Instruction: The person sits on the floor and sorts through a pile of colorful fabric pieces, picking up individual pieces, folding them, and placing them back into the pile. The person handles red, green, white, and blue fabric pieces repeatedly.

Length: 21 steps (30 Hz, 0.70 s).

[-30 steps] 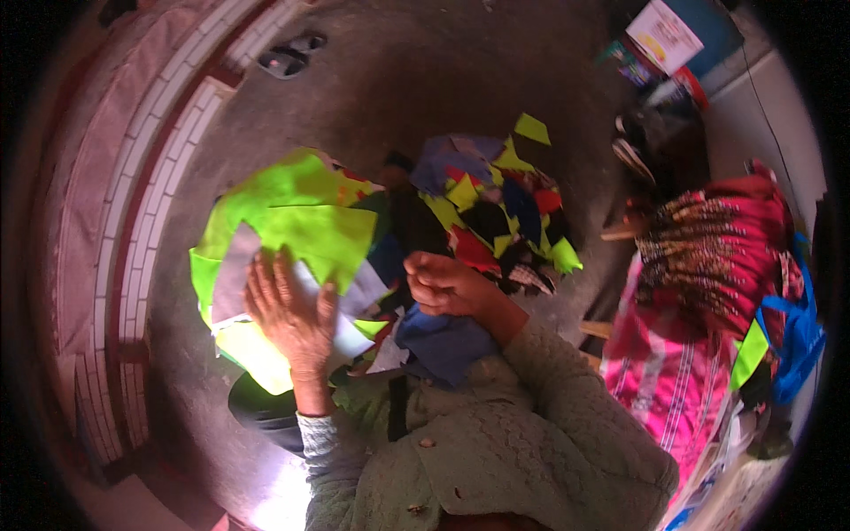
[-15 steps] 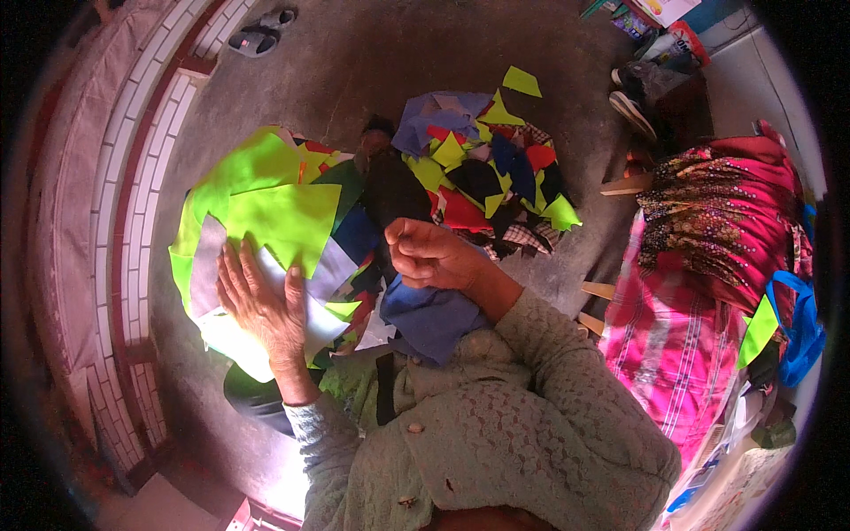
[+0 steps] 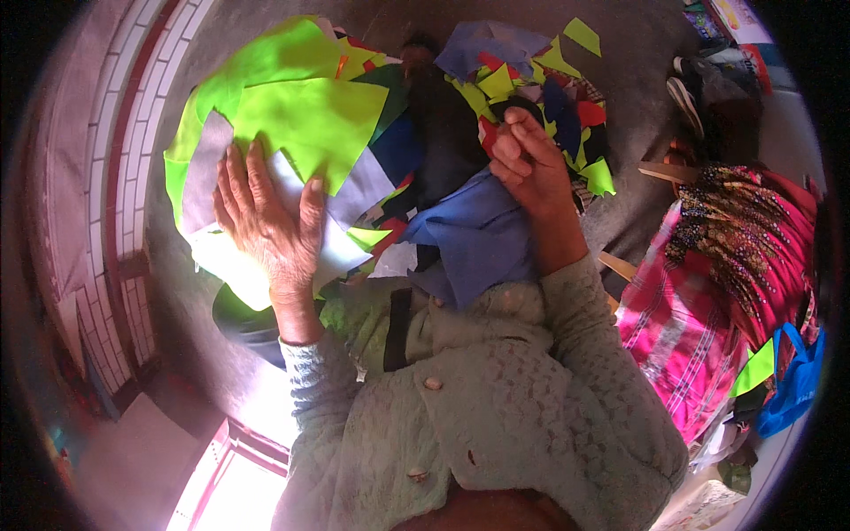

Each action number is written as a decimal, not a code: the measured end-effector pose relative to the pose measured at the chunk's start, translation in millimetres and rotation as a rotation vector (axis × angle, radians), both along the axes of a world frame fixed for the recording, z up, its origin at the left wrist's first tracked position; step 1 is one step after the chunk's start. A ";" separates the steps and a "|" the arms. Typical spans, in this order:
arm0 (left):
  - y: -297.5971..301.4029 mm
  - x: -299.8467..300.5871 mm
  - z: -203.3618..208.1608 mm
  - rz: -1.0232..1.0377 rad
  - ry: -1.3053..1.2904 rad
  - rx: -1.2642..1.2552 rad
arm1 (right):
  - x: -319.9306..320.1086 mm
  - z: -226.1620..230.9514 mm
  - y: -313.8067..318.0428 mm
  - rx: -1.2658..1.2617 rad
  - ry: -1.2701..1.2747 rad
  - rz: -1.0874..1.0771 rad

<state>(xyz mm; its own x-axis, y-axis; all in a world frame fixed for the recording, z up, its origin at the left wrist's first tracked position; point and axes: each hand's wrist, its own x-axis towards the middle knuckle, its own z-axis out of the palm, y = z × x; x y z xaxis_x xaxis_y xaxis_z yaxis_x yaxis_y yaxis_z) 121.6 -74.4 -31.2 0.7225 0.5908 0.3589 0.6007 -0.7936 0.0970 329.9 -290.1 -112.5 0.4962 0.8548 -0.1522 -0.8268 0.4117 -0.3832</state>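
My left hand point(image 3: 266, 217) lies flat, fingers stretched, on a heap of cloth pieces at the left. Under and around it are a large neon-yellow cloth point(image 3: 305, 124), a grey-mauve piece point(image 3: 209, 164) and a pale, brightly lit white piece point(image 3: 232, 265). My right hand point(image 3: 536, 164) is raised above my leg, its thumb and fingers pinched together. Whatever is between those fingertips, if anything, is too small to make out. A blue cloth point(image 3: 474, 239) lies across my lap, just beside the right wrist.
Beyond my right hand is a floor pile of mixed scraps point(image 3: 509, 84). Pink cloths point(image 3: 682, 327) drape a wooden-legged seat at the right, beside a blue bag point(image 3: 792, 380). Dark shoes point(image 3: 691, 97) lie farther back. White brick-patterned edging point(image 3: 133, 133) runs along the left.
My right hand has moved right and away from me, out over the edge of the scrap pile. My left hand stays flat on the cloth. The whole view has shifted and tilted.
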 end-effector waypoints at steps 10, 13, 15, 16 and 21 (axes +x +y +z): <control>-0.9 1.7 7.6 0.003 0.025 0.042 | -19.7 0.1 -14.8 -0.584 -0.811 0.005; -0.7 1.3 7.1 0.009 0.033 0.032 | -16.4 1.8 -20.3 -0.647 -0.698 0.014; -1.3 0.9 7.3 0.016 0.053 0.014 | -4.8 -9.3 -27.5 -0.613 -0.586 0.019; -1.6 0.6 7.8 0.020 0.056 0.009 | 1.7 -17.2 -31.1 -0.594 -0.527 0.025; -1.9 1.7 8.6 0.028 0.085 -0.015 | 38.0 -63.8 -41.3 -0.800 -0.312 0.022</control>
